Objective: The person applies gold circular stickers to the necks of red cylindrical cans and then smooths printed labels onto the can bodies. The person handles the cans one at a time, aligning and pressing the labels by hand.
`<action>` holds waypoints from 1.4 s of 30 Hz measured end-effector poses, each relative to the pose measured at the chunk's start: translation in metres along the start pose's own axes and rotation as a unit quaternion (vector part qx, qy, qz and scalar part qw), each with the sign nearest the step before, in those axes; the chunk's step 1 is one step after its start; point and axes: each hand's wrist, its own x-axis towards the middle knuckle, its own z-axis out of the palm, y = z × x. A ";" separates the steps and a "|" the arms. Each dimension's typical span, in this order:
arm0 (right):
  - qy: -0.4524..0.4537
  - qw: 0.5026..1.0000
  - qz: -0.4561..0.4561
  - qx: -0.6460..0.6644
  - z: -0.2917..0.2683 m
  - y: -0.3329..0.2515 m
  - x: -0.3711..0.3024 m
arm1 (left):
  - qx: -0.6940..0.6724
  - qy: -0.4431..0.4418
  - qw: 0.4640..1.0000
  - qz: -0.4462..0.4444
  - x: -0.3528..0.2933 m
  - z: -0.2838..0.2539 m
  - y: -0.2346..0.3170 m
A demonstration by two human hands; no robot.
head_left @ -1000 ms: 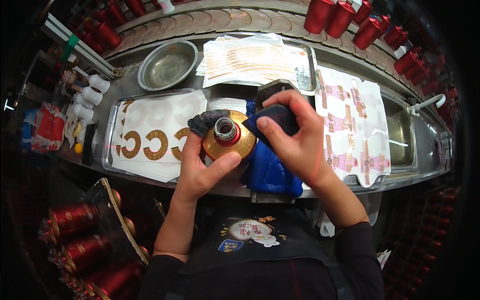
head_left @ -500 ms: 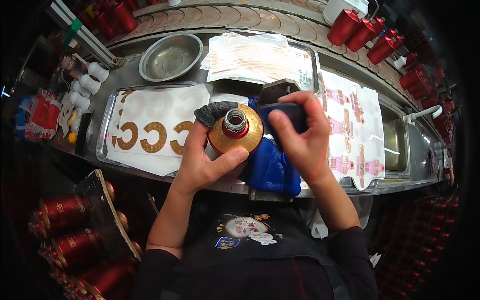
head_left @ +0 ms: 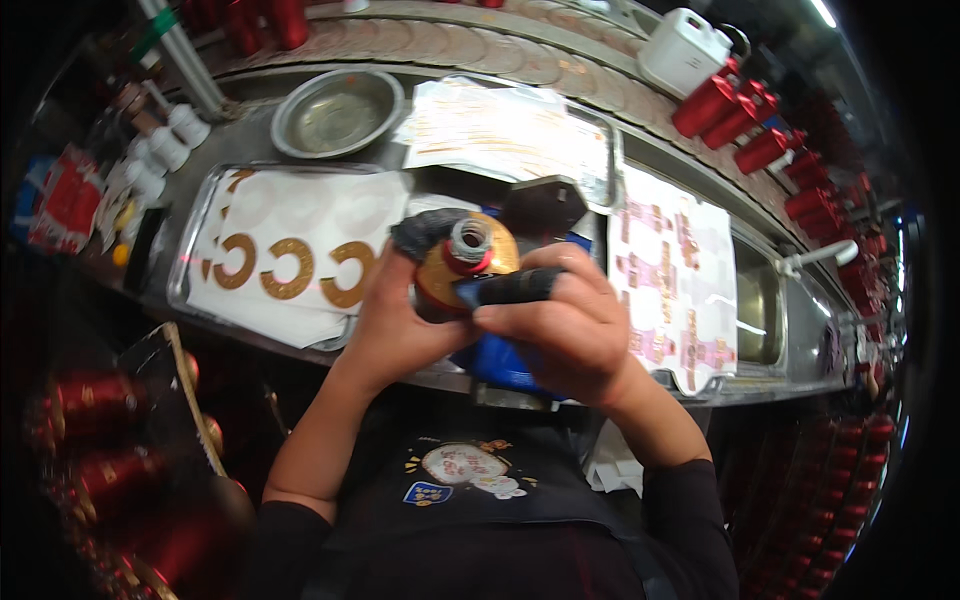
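My left hand [head_left: 385, 320] is wrapped round a red metal bottle [head_left: 440, 306] with a threaded, open neck and a gold ring-shaped label [head_left: 433, 270] on its shoulder. A dark grey cover sits over the left forefinger, which curls along the bottle's far left side. My right hand [head_left: 575, 320] is closed in a pinch at the bottle's right front. Between its fingers shows a dark flat piece [head_left: 520, 286] with a bluish end [head_left: 468, 292], which touches or nearly touches the label; blur hides its exact kind. A blue pad [head_left: 505, 365] lies under the hands.
A dark plate-like stand [head_left: 545, 205] rises just beyond my right hand. To the left, a tray [head_left: 180, 275] bears sheets of gold C-shaped labels [head_left: 287, 270]. Behind are a metal bowl [head_left: 335, 125] and more sheets [head_left: 490, 130]; pink-and-gold sheets [head_left: 650, 280] and a sink [head_left: 760, 310] lie right.
My right hand has swung left and nearer, bringing the dark piece from beside the bottle to its shoulder. The left hand keeps its hold. The whole view has shifted slightly.
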 end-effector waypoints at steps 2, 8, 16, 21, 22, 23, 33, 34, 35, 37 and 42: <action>-0.014 1.000 -0.018 0.001 0.002 -0.001 -0.004 | 0.069 0.041 0.997 -0.008 -0.006 0.005 -0.009; 0.114 0.993 -0.002 0.013 0.010 -0.001 0.000 | -0.168 0.058 0.983 -0.039 0.007 0.019 -0.037; 0.173 0.984 -0.002 0.037 0.021 -0.006 -0.010 | 0.185 0.130 0.958 0.174 -0.006 0.034 -0.042; 0.134 0.990 -0.029 0.026 0.015 -0.010 -0.012 | 0.139 0.132 0.977 0.096 -0.007 0.046 -0.033; 0.140 0.990 0.010 0.021 0.013 -0.009 -0.011 | 0.128 0.121 0.978 0.111 -0.006 0.044 -0.031; 0.121 0.992 -0.019 0.022 0.011 -0.010 -0.011 | 0.058 0.109 0.988 0.096 -0.005 0.041 -0.030; 0.102 0.990 -0.045 0.087 0.004 0.004 -0.004 | -0.059 -0.061 0.996 0.015 0.006 -0.010 -0.013; 0.099 0.990 -0.040 0.090 0.006 0.004 -0.004 | -0.027 -0.044 0.999 0.013 0.005 -0.005 -0.015; 0.096 0.990 -0.036 0.093 0.006 0.004 -0.004 | -0.002 -0.027 0.999 0.021 0.002 0.002 -0.016; 0.094 0.992 -0.027 0.081 0.008 0.003 -0.006 | 0.046 0.038 0.997 0.055 -0.003 0.014 -0.021; 0.085 0.993 -0.027 0.079 0.008 0.005 -0.010 | -0.050 0.044 0.997 0.036 -0.002 0.011 -0.022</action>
